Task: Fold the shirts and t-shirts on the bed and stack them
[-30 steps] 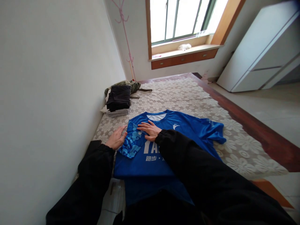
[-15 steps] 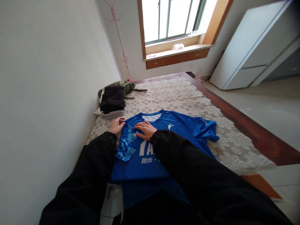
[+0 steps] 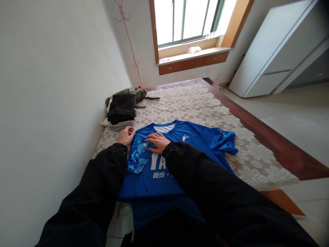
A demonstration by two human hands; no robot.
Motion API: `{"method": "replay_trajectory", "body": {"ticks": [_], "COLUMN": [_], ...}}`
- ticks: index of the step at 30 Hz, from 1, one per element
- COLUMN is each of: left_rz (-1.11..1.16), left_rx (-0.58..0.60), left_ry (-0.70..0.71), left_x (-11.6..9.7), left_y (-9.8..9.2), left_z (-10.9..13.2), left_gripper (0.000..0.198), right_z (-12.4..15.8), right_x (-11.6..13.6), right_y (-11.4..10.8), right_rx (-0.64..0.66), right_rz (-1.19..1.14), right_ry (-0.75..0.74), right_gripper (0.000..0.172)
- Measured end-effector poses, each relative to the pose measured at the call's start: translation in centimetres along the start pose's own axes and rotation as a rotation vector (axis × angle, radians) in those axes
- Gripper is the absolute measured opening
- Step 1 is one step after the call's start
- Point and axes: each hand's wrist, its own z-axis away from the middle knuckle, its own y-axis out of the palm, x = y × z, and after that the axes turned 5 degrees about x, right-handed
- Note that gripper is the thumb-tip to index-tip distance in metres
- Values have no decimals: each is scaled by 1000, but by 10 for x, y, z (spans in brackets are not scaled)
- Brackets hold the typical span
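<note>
A blue sports shirt [image 3: 195,140] with white lettering lies front-up on a floral bedcover [image 3: 205,109]. Its left sleeve, with a light blue pattern [image 3: 136,156], is folded in over the chest. My left hand [image 3: 125,135] rests at the shirt's left shoulder, fingers curled over the fold's edge. My right hand [image 3: 158,142] lies flat with fingers stretched out on the chest, pressing just below the white collar [image 3: 164,128]. Both arms wear black sleeves. The shirt's other sleeve [image 3: 227,142] lies spread to the right.
A stack of folded dark and grey clothes [image 3: 120,109] sits by the wall beyond the shirt, with an olive garment [image 3: 133,92] behind it. The bed's wooden edge [image 3: 257,127] runs along the right. A white cabinet [image 3: 277,58] and a window [image 3: 185,20] stand farther off.
My left hand has moved up from the folded sleeve to the shirt's shoulder. The right hand stays flat on the chest. The view has shifted slightly.
</note>
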Motion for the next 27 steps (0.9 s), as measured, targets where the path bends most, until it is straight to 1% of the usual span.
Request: {"method": "replay_trajectory", "body": {"ticks": [2, 5, 8, 10, 13, 16, 20, 25, 27], "left_rz": [-1, -19, -116, -210, -302, -294, -256, -300, -321], "left_rx": [-1, 21, 124, 207, 259, 282, 317, 286, 291], "left_ry": [22, 30, -25, -72, -139, -152, -125, -152, -159], "left_x": [-5, -9, -6, -2, 2, 1, -2, 1, 2], "left_y": [-7, -22, -37, -45, -51, -54, -55, -56, -57], "left_z": [16, 54, 100, 128, 158, 169, 169, 169, 170], "left_gripper": [29, 31, 30, 34, 40, 42, 39, 34, 35], "right_z": [0, 0, 0, -1, -1, -1, -1, 1, 1], "right_x": [-1, -1, -2, -2, -1, 0, 3, 3, 3], "right_y": [1, 3, 4, 4, 4, 5, 6, 6, 5], "right_rx": [6, 20, 39, 53, 70, 80, 89, 95, 101], "right_rz": [6, 6, 3, 4, 14, 38, 71, 90, 95], "right_ry": [1, 11, 32, 41, 57, 75, 75, 73, 73], "right_gripper": [51, 47, 46, 49, 54, 59, 62, 64, 64]}}
